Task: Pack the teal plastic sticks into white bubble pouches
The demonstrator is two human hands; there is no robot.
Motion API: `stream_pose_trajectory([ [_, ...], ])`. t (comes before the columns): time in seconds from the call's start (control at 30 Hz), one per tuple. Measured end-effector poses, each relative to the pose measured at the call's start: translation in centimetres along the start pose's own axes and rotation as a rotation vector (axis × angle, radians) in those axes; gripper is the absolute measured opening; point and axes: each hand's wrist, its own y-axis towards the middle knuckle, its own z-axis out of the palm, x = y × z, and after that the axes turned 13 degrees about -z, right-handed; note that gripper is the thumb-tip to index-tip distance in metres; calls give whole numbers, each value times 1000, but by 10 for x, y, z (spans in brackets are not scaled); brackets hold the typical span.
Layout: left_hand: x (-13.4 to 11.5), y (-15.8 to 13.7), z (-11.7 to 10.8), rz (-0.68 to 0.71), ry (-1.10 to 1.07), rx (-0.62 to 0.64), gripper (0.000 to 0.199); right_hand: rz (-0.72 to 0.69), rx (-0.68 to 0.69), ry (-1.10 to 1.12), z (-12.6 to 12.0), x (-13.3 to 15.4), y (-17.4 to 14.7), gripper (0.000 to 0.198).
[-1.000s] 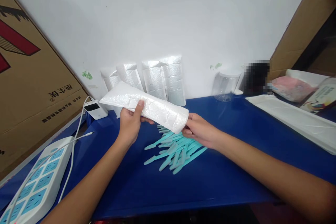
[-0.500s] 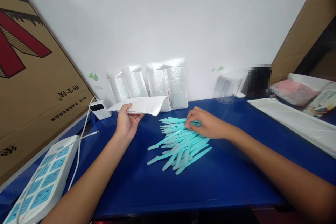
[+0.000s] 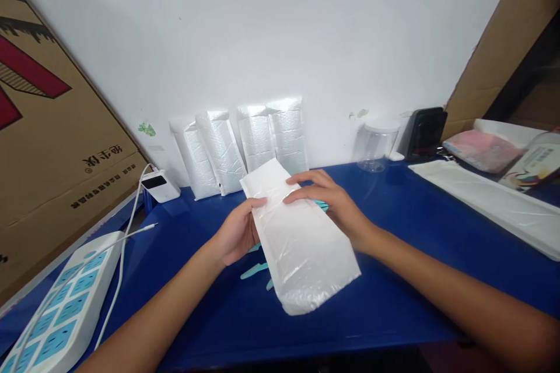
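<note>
A white bubble mailer (image 3: 306, 245) is tilted in front of me above the blue table. My left hand (image 3: 240, 232) grips its left edge, thumb on the front face and fingers behind. At the upper right edge, my right hand (image 3: 335, 201) has its fingertips on the front face, closed on the mailer; its thumb is hidden. Beneath the mailer lie teal plastic sticks with flat ends (image 3: 254, 270), mostly covered by it. Several silver bubble mailers (image 3: 219, 151) lean upright against the wall behind.
At left are a white power strip (image 3: 65, 303), a cable, a small white device (image 3: 161, 185) and a large cardboard box (image 3: 56, 145). A clear jar (image 3: 376, 145), a black object (image 3: 426, 133) and a white tray (image 3: 485, 204) stand at the right of the blue table (image 3: 210, 320).
The mailer has swung from the left to the centre, over the teal sticks, and now faces me. My right hand has left the pile and come onto the mailer's edge.
</note>
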Motion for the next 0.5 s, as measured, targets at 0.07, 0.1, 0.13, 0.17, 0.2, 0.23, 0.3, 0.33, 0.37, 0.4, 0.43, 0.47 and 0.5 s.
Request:
stream_pose_trajectory([
  [0.07, 2, 1, 0, -14, 103, 96, 57, 2, -124, -48, -12, 0, 5, 13],
  [0.1, 2, 1, -1, -5, 159, 120, 64, 22, -215, -85, -24, -1, 9, 15],
  [0.13, 0, 2, -1, 9, 211, 114, 68, 65, -323, -143, -38, -1, 12, 20],
  [0.17, -1, 2, -2, 31, 254, 82, 68, 109, -418, -230, -56, -2, 15, 26],
  [0.2, -3, 3, -3, 61, 288, 31, 65, 137, -460, -317, -76, -2, 16, 35],
  [0.23, -3, 4, -4, 96, 319, -30, 62, 163, -483, -385, -97, -3, 16, 45],
  [0.3, -3, 7, -7, 156, 414, -152, 57, 278, -481, -578, -142, -6, 7, 62],
  [0.33, -2, 9, -8, 190, 490, -212, 54, 380, -436, -720, -164, -10, -2, 69],
  [0.37, 0, 10, -9, 235, 596, -274, 51, 509, -358, -827, -186, -16, -14, 76],
  [0.4, 3, 11, -9, 294, 732, -342, 48, 654, -241, -889, -207, -24, -29, 81],
  [0.43, 5, 10, -9, 368, 888, -406, 45, 771, -146, -949, -227, -34, -47, 86],
  [0.47, 7, 9, -9, 452, 1047, -459, 43, 820, -74, -998, -246, -45, -66, 87],
  [0.5, 9, 7, -8, 528, 1193, -494, 43, 843, -28, -1058, -264, -56, -85, 88],
])
